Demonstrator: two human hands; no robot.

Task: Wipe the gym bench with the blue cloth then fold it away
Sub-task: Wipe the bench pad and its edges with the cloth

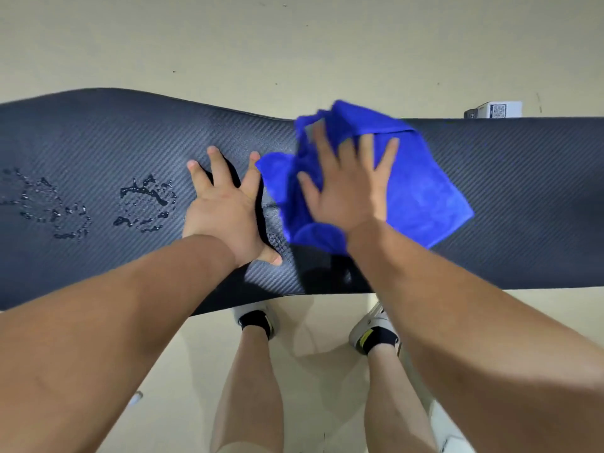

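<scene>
Cloth (pixel 421 191), blue, bunched mid-bench (pixel 523 191), probably soft, light, absorbent; best pressed flat under palm, not pinched. Right hand (pixel 349 188) splayed flat on it, gripping nothing; left hand (pixel 225 210) spread on bare pad beside water droplets (pixel 145 204).

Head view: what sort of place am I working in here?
Probably a gym or workout room: a long padded bench with textured black upholstery, a plain pale hard floor, and the person standing in trainers and bare legs.
</scene>
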